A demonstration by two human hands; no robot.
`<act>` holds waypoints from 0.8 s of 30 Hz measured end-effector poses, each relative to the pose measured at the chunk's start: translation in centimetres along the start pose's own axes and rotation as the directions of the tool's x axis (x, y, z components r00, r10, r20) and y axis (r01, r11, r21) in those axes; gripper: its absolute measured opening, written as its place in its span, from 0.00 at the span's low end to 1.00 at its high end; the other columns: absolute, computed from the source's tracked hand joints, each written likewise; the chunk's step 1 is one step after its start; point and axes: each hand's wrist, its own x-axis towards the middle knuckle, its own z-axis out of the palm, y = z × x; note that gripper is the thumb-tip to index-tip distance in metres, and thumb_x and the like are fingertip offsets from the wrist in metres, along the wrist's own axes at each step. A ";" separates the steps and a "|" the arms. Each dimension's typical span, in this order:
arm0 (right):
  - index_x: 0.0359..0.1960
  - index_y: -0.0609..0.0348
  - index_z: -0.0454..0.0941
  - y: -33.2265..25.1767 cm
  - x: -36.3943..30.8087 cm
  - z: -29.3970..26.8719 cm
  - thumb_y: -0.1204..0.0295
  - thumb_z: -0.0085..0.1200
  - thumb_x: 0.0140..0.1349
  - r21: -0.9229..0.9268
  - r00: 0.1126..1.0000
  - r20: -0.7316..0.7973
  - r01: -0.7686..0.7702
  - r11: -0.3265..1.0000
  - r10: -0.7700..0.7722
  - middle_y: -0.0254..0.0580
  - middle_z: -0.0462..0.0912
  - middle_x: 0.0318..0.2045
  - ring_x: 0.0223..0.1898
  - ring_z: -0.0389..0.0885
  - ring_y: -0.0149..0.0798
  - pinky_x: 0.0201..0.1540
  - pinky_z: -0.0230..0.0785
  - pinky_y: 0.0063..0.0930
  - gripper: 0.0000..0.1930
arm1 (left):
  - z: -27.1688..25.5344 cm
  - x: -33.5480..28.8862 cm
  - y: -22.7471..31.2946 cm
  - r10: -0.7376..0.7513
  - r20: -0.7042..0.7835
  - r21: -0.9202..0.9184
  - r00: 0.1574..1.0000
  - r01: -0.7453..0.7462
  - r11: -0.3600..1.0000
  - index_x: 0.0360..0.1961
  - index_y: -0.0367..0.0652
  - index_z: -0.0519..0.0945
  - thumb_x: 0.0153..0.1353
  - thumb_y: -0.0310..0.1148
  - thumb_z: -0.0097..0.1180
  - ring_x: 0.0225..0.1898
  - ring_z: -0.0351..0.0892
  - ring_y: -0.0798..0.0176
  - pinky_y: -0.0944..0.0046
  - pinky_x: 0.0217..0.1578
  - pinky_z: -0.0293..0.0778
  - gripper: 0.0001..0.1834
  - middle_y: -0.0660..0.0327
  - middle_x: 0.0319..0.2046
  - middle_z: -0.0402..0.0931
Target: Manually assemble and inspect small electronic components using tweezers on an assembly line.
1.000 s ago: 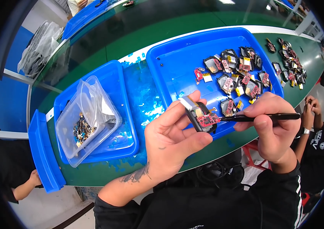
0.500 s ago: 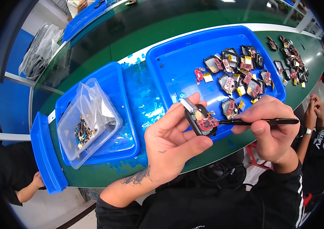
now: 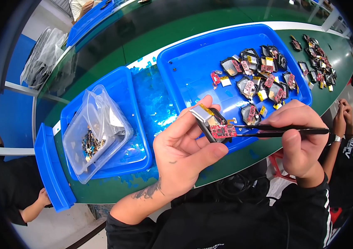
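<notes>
My left hand (image 3: 178, 159) holds a small black device case (image 3: 204, 130), its fingers behind and its thumb along the lower edge. A red circuit board (image 3: 223, 131) lies at the case's right side, and a silver battery (image 3: 201, 113) with yellow tape tilts up at its upper left. In my right hand (image 3: 303, 145) is a pair of black tweezers (image 3: 268, 133), pinched between thumb and fingers. The tweezers' two arms stand apart, with their tips at the board's right edge. Whether the tips grip anything is too small to tell.
Beneath my hands, a blue tray (image 3: 193, 45) holds several opened cases with boards and batteries. More opened cases (image 3: 319, 62) lie on the green table at right. A clear plastic bin (image 3: 72, 145) of small parts stands in another blue tray (image 3: 143, 159). Other people sit at both sides.
The tweezers' arms have spread apart from nearly closed. My left hand and the case have shifted slightly left and up, and the battery now shows its flat silver face.
</notes>
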 end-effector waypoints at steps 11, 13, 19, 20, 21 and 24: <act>0.34 0.70 0.79 -0.6 -1.4 -0.1 0.71 0.60 0.59 -0.048 0.999 -0.027 0.024 0.999 -0.026 0.47 0.83 0.27 0.26 0.82 0.36 0.30 0.72 0.21 0.11 | 0.0 -0.1 -0.3 -0.024 -0.001 0.006 1.000 0.024 1.000 0.61 0.28 0.64 0.53 0.43 0.68 0.48 0.79 0.55 0.57 0.49 0.77 0.42 0.49 0.54 0.70; 0.34 0.70 0.79 -0.4 -1.4 0.0 0.70 0.60 0.59 -0.037 0.998 -0.030 0.059 0.998 -0.060 0.47 0.83 0.27 0.26 0.82 0.36 0.30 0.73 0.22 0.11 | 0.0 -0.1 -0.3 -0.019 -0.006 0.000 1.000 0.019 1.000 0.61 0.28 0.64 0.52 0.43 0.68 0.48 0.79 0.55 0.57 0.49 0.77 0.42 0.49 0.54 0.70; 0.34 0.70 0.80 0.1 -1.1 0.4 0.71 0.62 0.57 -0.065 0.996 -0.011 0.091 0.994 -0.092 0.48 0.83 0.27 0.25 0.82 0.37 0.28 0.74 0.22 0.11 | -0.1 -0.1 -0.3 -0.030 0.016 -0.008 0.999 0.030 1.000 0.61 0.28 0.63 0.53 0.41 0.68 0.48 0.79 0.54 0.56 0.49 0.77 0.41 0.47 0.54 0.70; 0.34 0.69 0.80 0.1 -1.1 0.4 0.71 0.62 0.58 -0.050 0.996 -0.020 0.085 0.995 -0.086 0.48 0.83 0.27 0.25 0.82 0.37 0.28 0.74 0.22 0.11 | -0.1 -0.1 -0.4 -0.033 0.011 -0.015 0.999 0.033 0.999 0.61 0.28 0.63 0.53 0.40 0.68 0.48 0.79 0.54 0.56 0.49 0.77 0.41 0.47 0.54 0.70; 0.34 0.69 0.80 0.2 -1.1 0.5 0.71 0.62 0.58 -0.048 0.996 -0.018 0.084 0.995 -0.085 0.48 0.83 0.27 0.25 0.82 0.37 0.28 0.74 0.22 0.11 | -0.1 -0.1 -0.5 -0.037 0.007 -0.023 0.999 0.037 0.999 0.61 0.28 0.63 0.53 0.39 0.68 0.48 0.79 0.54 0.57 0.49 0.77 0.40 0.47 0.54 0.70; 0.33 0.70 0.80 0.2 -1.2 0.5 0.72 0.62 0.57 -0.032 0.999 -0.040 0.034 0.999 -0.036 0.48 0.83 0.27 0.25 0.82 0.36 0.28 0.74 0.22 0.10 | -0.3 0.0 0.0 -0.115 0.060 -0.110 0.992 0.121 0.987 0.60 0.24 0.63 0.50 0.10 0.59 0.56 0.70 0.58 0.61 0.49 0.77 0.34 0.53 0.59 0.63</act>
